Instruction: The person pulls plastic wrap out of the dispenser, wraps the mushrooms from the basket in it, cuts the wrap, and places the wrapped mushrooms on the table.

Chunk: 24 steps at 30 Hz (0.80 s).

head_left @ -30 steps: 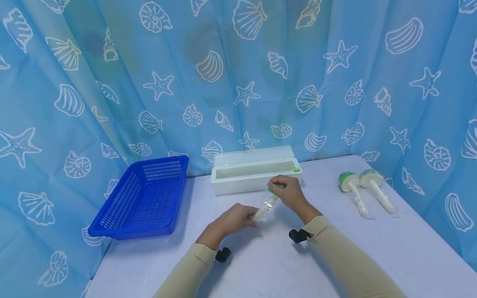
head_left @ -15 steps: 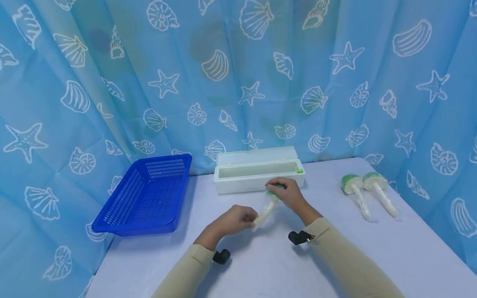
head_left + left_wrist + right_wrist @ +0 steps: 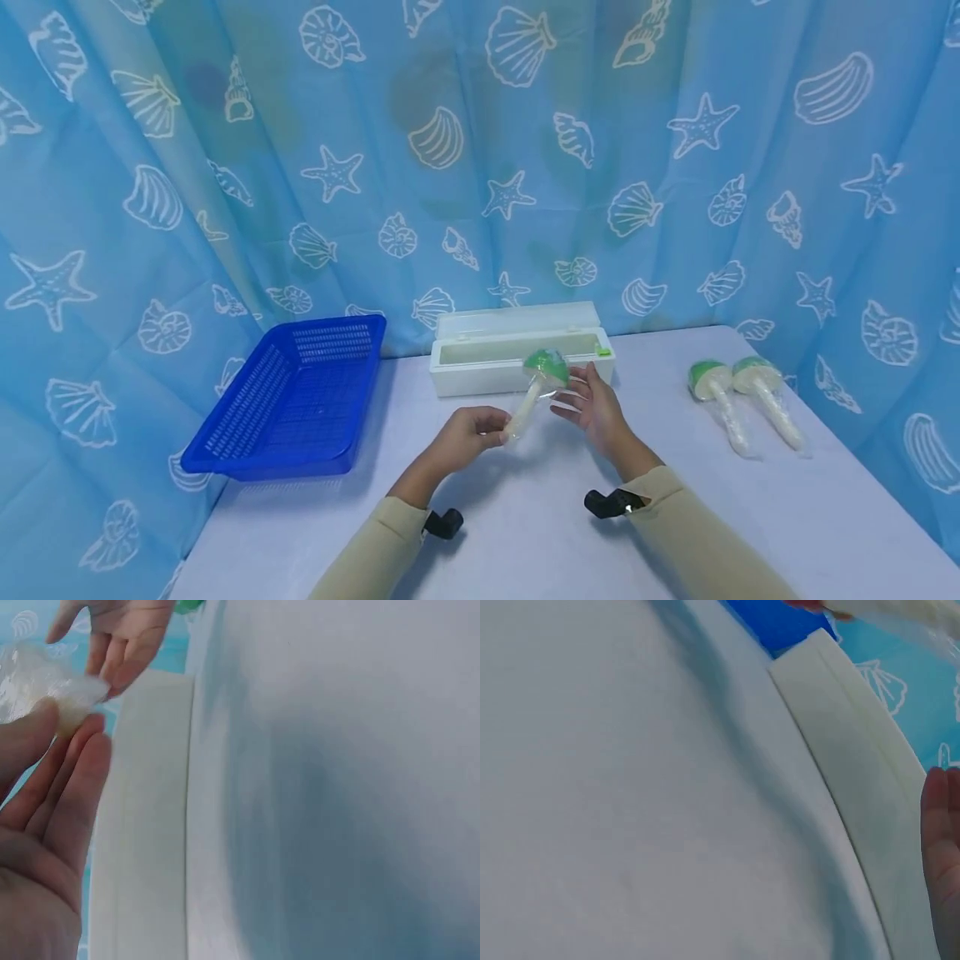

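Note:
A mushroom-shaped object (image 3: 547, 368) with a green cap and a pale stem, wrapped in clear plastic, is held up in front of the white box (image 3: 480, 382). My left hand (image 3: 463, 435) pinches the lower end of its stem between thumb and fingers. In the left wrist view the wrapped stem end (image 3: 73, 712) shows between those fingertips. My right hand (image 3: 598, 410) is spread beside the cap, palm turned towards it, fingertips right at the plastic. The right wrist view catches only part of my right hand (image 3: 940, 847), at its right edge.
Two more wrapped green-capped mushrooms (image 3: 722, 408) (image 3: 774, 408) lie at the right of the white-covered table (image 3: 525, 533). A blue slotted basket (image 3: 356, 417) stands at the left. The long white box has its lid (image 3: 517, 320) raised, near the shell-patterned curtain (image 3: 450, 200).
My right hand has let go of the cap and opened out to its right. The mushroom's cap has come into full view. My left hand still holds the stem.

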Motion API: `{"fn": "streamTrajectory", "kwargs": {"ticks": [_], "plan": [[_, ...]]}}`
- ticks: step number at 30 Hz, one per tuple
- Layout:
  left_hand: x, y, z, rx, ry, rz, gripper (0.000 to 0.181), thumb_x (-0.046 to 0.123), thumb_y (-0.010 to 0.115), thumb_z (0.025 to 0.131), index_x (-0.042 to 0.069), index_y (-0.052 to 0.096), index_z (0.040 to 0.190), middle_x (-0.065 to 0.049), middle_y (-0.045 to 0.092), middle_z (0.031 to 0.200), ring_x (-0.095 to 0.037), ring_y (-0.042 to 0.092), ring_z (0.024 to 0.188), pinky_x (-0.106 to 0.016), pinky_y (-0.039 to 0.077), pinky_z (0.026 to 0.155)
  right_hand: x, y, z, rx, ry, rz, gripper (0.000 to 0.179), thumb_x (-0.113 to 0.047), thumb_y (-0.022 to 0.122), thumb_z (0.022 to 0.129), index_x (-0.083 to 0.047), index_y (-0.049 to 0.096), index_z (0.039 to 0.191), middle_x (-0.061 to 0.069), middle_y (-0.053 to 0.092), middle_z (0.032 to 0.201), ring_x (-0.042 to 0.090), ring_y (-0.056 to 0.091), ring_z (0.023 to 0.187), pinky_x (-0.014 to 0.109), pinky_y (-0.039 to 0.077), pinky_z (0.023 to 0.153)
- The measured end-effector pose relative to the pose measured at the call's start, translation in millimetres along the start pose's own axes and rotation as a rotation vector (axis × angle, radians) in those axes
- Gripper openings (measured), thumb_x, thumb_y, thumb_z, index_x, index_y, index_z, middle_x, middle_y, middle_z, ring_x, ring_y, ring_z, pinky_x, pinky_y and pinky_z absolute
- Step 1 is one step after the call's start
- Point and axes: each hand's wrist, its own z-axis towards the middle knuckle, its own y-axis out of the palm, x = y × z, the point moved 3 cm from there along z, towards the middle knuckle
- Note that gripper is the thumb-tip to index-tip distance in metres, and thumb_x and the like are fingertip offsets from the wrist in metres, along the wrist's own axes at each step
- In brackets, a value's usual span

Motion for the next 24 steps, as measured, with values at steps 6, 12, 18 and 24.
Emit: {"fn": "streamTrajectory", "kwargs": {"ticks": [6, 12, 18, 24], "plan": [[-4.0, 5.6, 10.8, 0.149, 0.019, -0.103, 0.022, 0.008, 0.072, 0.088, 0.007, 0.07, 0.11, -0.003, 0.071, 0.101, -0.017, 0.068, 0.093, -0.03, 0.055, 0.077, 14.0, 23.9, -11.8, -0.121, -0.021, -0.063, 0.057, -0.024, 0.062, 0.097, 0.004, 0.038, 0.14, 0.025, 0.05, 0.134, 0.035, 0.055, 0.119, 0.043, 0.049, 0.092], [-2.5, 16.3, 15.7, 0.158, 0.087, -0.056, 0.021, 0.015, 0.073, 0.088, 0.009, 0.07, 0.108, 0.0, 0.071, 0.1, -0.014, 0.067, 0.091, -0.027, 0.054, 0.077, 13.2, 35.7, -12.2, -0.045, -0.109, -0.24, 0.046, -0.014, 0.073, 0.088, 0.005, 0.055, 0.126, 0.018, 0.065, 0.116, 0.025, 0.065, 0.103, 0.036, 0.053, 0.084], [1.3, 9.5, 11.6, 0.137, 0.081, 0.109, 0.031, 0.028, 0.063, 0.096, 0.011, 0.065, 0.122, 0.0, 0.069, 0.11, -0.013, 0.065, 0.096, -0.029, 0.053, 0.079, 17.0, 34.6, -11.2, 0.002, -0.112, -0.331, 0.037, -0.012, 0.074, 0.087, 0.003, 0.061, 0.118, 0.015, 0.068, 0.108, 0.023, 0.067, 0.096, 0.034, 0.055, 0.079], [15.2, -7.8, 15.9, 0.28, 0.175, 0.133, 0.048, 0.029, 0.047, 0.104, 0.009, 0.042, 0.147, -0.007, 0.05, 0.143, -0.021, 0.057, 0.118, -0.035, 0.048, 0.093, 21.3, 36.8, -13.7, -0.005, -0.1, -0.43, 0.033, -0.009, 0.077, 0.083, 0.002, 0.064, 0.112, 0.014, 0.069, 0.106, 0.023, 0.067, 0.094, 0.035, 0.055, 0.075]]}}
